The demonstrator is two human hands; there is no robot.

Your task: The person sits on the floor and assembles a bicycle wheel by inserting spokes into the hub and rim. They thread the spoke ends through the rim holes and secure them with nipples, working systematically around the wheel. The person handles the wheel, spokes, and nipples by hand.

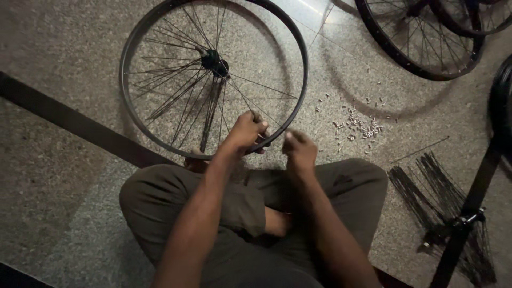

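Observation:
A black bicycle wheel rim (140, 40) lies on the speckled floor in front of my crossed legs, with a dark hub (215, 62) and several thin spokes fanning out, many bunched on the near left side. My left hand (246, 129) rests over the near edge of the rim, fingers curled on a spoke end where it meets the rim. My right hand (300, 151) is just outside the rim beside it, fingers closed as if pinching something small; what it holds is too small to see.
A scatter of small silver spoke nipples (358, 126) lies to the right. A bundle of loose black spokes (437, 192) lies far right beside a dark bar with a clamp (469, 216). Other laced wheels (421, 37) lie at the top right. A dark strip (69, 120) crosses left.

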